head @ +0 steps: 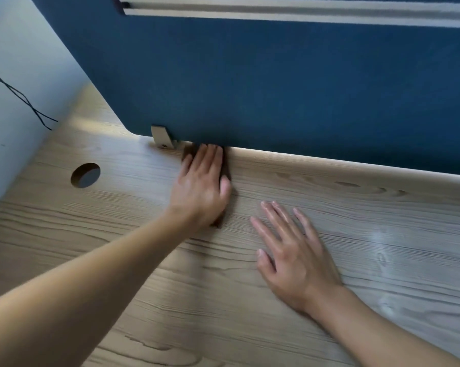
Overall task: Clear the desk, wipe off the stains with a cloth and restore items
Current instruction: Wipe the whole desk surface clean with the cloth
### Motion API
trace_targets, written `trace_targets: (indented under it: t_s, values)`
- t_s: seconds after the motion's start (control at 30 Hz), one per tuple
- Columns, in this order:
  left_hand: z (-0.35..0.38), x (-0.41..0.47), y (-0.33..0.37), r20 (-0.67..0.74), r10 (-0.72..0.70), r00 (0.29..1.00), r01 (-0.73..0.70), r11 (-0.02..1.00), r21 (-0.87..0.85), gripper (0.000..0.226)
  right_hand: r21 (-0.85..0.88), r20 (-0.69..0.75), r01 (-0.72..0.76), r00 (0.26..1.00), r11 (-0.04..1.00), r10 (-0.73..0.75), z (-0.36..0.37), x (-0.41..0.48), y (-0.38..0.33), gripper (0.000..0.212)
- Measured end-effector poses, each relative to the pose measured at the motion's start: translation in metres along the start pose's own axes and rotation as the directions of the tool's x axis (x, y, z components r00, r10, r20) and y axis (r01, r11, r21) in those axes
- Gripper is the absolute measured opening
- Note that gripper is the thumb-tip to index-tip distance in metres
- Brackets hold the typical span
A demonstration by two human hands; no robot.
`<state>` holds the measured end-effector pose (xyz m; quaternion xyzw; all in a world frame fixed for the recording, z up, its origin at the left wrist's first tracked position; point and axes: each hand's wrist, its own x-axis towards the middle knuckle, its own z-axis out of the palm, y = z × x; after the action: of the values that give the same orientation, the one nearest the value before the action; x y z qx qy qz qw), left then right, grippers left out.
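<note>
My left hand (201, 185) lies flat on a dark brown cloth (226, 169), pressing it onto the light wooden desk (117, 250) right at the foot of the blue partition. Only the cloth's edges show around my fingers and beside my wrist. My right hand (289, 255) rests palm down on the bare desk to the right and nearer to me, fingers spread, holding nothing. A pale glossy patch (380, 245) shows on the wood to the right of my right hand.
A blue felt partition (276, 83) stands along the back of the desk, held by a metal bracket (162, 137) just left of the cloth. A round cable hole (85, 175) is cut in the desk at left. Black cables (16, 98) hang on the white side panel.
</note>
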<state>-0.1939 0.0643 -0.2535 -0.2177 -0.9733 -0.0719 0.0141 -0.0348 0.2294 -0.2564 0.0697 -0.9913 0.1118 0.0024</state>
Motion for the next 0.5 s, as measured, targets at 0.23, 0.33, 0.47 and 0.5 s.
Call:
trace_targets:
  t_s: [0.23,0.33,0.47,0.5]
  values:
    - [-0.006,-0.060,-0.009,0.125,0.391,0.912,-0.391,0.920,-0.019,0.072,-0.012,-0.001,-0.003,1.000,1.000,0.003,-0.002,0.001,0.001,0.059]
    - [-0.003,-0.004,-0.025,0.049,0.020,0.999,-0.019,1.000,-0.001,0.075,-0.014,0.020,0.000,1.000,1.000,0.001,-0.001,0.001,0.001,0.060]
    - [0.001,-0.012,-0.014,0.040,-0.089,0.995,0.088,0.996,0.031,0.075,-0.023,0.034,-0.008,0.999,1.000,0.009,0.000,0.001,0.002,0.061]
    - [-0.001,-0.033,-0.008,0.038,-0.002,0.999,0.001,1.000,0.028,0.075,-0.026,0.037,-0.009,0.999,1.000,0.010,0.000,0.001,0.002,0.061]
